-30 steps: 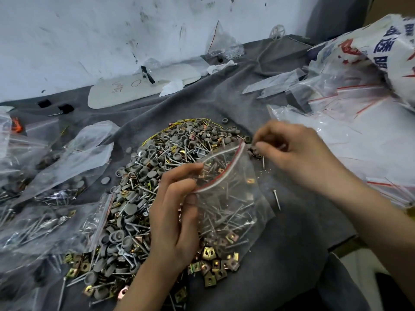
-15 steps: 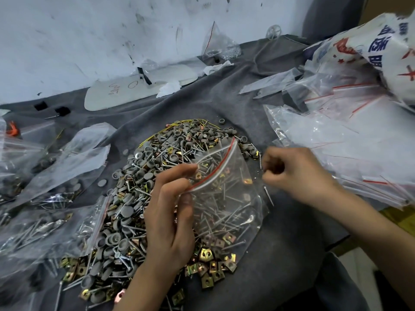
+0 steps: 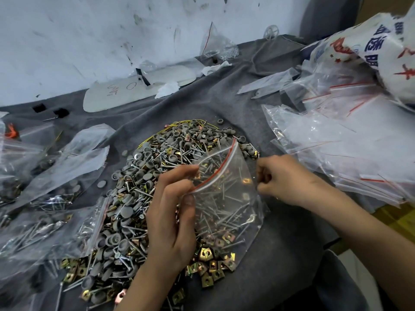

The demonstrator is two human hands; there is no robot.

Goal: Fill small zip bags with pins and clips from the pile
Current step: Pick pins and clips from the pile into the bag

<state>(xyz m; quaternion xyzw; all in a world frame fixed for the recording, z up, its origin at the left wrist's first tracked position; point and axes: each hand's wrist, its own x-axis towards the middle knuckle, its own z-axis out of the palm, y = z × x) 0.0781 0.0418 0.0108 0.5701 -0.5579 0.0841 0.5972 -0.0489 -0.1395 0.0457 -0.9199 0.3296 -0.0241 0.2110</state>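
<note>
The small zip bag [image 3: 226, 198] lies tilted on the right flank of the pile [image 3: 143, 176], with its lower end on the grey cloth [image 3: 285, 254] that covers the surface. Its red-striped mouth faces up and away from the person and stands open.

1. Left grip [image 3: 170, 221]: thumb and forefinger pinch the near lip of the bag mouth. The remaining fingers are curled behind the film, and the wrist rests over the pile.
2. Right grip [image 3: 283, 178]: the fingers are curled, with the fingertips at the bag's right edge. Whether they pinch the film, a pin or nothing cannot be told.
3. Bag contents: thin steel pins lie crosswise in the middle. Brass-coloured square clips are gathered at the lower end.
4. Pile contents: grey round caps, steel pins and brass-coloured clips (mixed, not sorted).

Filled bags [image 3: 45, 221] lie to the left of the pile. A loose heap of empty zip bags [image 3: 336, 142] lies to the right, beside a printed sack [image 3: 381, 52]. A white flat panel [image 3: 139, 90] rests at the foot of the wall [image 3: 89, 41].
</note>
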